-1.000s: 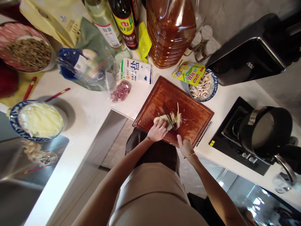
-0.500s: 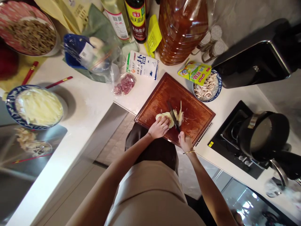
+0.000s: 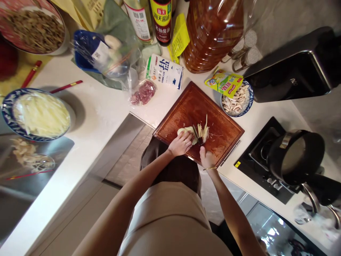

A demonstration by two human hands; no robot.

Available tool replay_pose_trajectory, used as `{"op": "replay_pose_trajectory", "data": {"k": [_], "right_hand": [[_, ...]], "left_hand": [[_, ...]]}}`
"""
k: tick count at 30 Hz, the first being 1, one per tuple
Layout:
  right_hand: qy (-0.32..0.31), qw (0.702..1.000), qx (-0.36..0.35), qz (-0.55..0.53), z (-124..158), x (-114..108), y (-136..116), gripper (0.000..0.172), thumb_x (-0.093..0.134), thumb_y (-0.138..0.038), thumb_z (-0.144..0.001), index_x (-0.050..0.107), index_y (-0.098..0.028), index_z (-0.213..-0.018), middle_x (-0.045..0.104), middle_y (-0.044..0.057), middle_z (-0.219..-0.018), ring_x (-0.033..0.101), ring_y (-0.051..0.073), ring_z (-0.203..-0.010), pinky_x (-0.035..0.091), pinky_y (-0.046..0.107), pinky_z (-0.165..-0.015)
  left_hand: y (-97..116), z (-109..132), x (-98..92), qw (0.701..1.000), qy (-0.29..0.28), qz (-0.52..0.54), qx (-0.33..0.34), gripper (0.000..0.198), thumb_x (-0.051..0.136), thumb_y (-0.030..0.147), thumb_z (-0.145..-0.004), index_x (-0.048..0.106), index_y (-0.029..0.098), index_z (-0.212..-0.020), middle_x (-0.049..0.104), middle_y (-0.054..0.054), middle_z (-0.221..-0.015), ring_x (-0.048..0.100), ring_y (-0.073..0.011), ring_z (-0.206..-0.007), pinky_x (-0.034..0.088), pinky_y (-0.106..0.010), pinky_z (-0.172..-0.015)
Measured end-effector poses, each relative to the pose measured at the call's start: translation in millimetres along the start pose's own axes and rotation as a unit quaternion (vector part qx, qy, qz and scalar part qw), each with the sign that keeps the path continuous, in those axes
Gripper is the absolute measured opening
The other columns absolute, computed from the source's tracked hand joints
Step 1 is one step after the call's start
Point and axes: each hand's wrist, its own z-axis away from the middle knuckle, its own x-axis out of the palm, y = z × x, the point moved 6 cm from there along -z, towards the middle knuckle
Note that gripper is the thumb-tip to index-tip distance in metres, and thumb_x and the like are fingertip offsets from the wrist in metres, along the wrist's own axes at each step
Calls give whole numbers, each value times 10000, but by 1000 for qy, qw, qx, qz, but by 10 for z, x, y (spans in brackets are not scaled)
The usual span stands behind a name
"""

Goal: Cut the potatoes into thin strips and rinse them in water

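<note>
A red-brown wooden cutting board (image 3: 186,106) lies on the white counter in front of me. On it sits a pale yellow vegetable (image 3: 186,131), partly cut into thin slices (image 3: 204,131). My left hand (image 3: 181,144) presses down on the uncut part with curled fingers. Just to its right, my right hand (image 3: 206,159) is closed round the handle of a dark knife (image 3: 196,133), whose blade stands between the uncut piece and the slices.
A blue-rimmed bowl of mushroom slices (image 3: 237,101) and a yellow packet (image 3: 225,82) sit behind the board. A salt bag (image 3: 163,71), wrapped meat (image 3: 144,93), bottles, an oil jug (image 3: 213,32), a bowl of shredded vegetable (image 3: 39,113) and a pot on a cooktop (image 3: 295,156) surround it.
The knife rose above the vegetable half a second ago and is now down in it again. My left hand stayed on the vegetable. The view has shifted slightly.
</note>
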Motion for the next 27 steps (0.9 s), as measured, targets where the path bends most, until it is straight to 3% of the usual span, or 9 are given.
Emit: {"op": "replay_pose_trajectory", "data": {"k": [3, 6, 15, 19, 24, 27], "right_hand": [[-18, 996, 3, -85, 59, -78, 55, 698, 31, -612, -885, 432, -208, -480, 459, 27, -423, 462, 129, -445, 306, 252, -497], [-19, 996, -17, -90, 159, -156, 73, 668, 62, -620, -883, 399, -218, -470, 443, 20, -415, 450, 132, -449, 311, 254, -497], [-1, 999, -14, 41, 191, -113, 18, 761, 97, -636, -878, 652, -149, -693, 643, 149, -646, 582, 189, -620, 331, 268, -540], [12, 999, 13, 43, 65, -26, 27, 717, 181, -655, -864, 673, -154, -719, 623, 130, -586, 578, 192, -589, 336, 272, -531], [-24, 995, 26, -97, -22, -21, 158, 754, 4, -611, -881, 520, -196, -521, 482, 35, -415, 487, 132, -434, 331, 245, -483], [-27, 992, -4, -122, 32, -99, 165, 700, 17, -612, -882, 433, -208, -490, 439, 10, -405, 458, 117, -428, 334, 235, -499]], "left_hand": [[10, 0, -30, 1000, 10, -2, 6, 377, 435, 318, -902, 538, 132, -1214, 491, -125, -1340, 345, -270, -1319, 250, -489, -1102], [17, 5, -50, 1000, 23, 8, 9, 364, 453, 309, -894, 550, 131, -1198, 484, -131, -1345, 345, -270, -1319, 244, -486, -1107], [8, 12, -4, 1000, 13, -5, 9, 297, 474, 316, -886, 605, 153, -1096, 538, -121, -1287, 399, -257, -1284, 274, -480, -1104], [8, 5, -23, 1000, 14, -5, 11, 288, 441, 325, -901, 627, 150, -1034, 570, -115, -1241, 418, -276, -1267, 299, -489, -1086], [18, -7, -59, 999, 23, -22, 10, 366, 417, 329, -910, 563, 108, -1163, 522, -140, -1297, 374, -270, -1299, 300, -464, -1091], [22, -3, -52, 999, 20, -23, 12, 375, 431, 323, -904, 552, 104, -1182, 527, -148, -1288, 366, -267, -1305, 289, -465, -1098]]}}
